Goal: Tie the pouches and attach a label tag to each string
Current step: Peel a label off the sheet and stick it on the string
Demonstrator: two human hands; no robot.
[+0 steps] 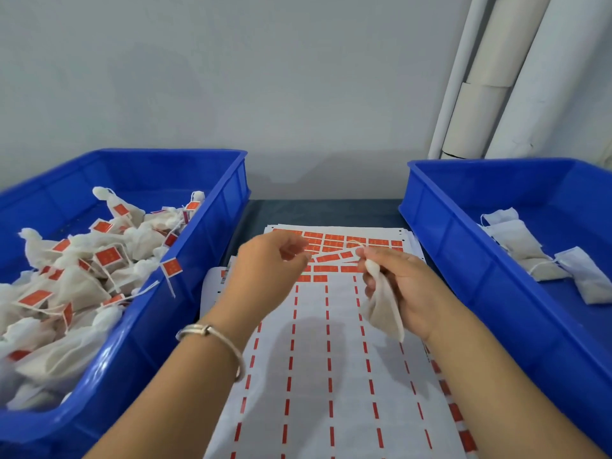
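Two blue bins (212, 233) (440, 226) flank a white label sheet (331, 376) striped with red dashed lines; orange-red labels (334, 240) fill its far edge. White pouches (82, 286) carry orange-red tags (106, 256).

Small packing workshop: blue plastic bin (205, 260) left of hands held heaped tagged pouches (82, 270), matching bin (463, 260) right held untagged pouches (530, 253), label sheet (331, 376) lay beneath.
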